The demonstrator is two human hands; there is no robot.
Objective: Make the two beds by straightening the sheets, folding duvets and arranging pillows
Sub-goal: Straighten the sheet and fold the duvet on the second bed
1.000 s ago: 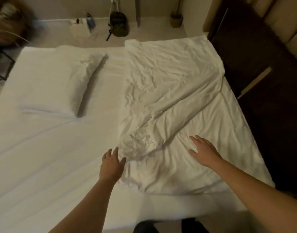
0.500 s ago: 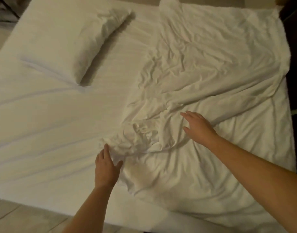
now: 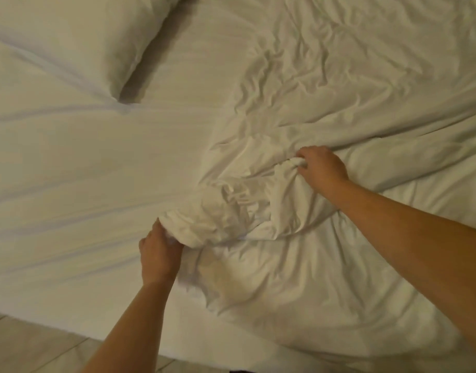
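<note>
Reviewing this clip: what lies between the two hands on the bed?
In the head view, only a bunched, crumpled ridge of the white duvet spans from the left hand to the right hand; both grip it.

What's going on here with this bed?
A person is straightening bedding. The left hand grips a bunched edge of the white duvet, and the right hand grips a fold of it farther in. The duvet lies crumpled over one side of the sheet; a pillow rests on the other side.
</note>
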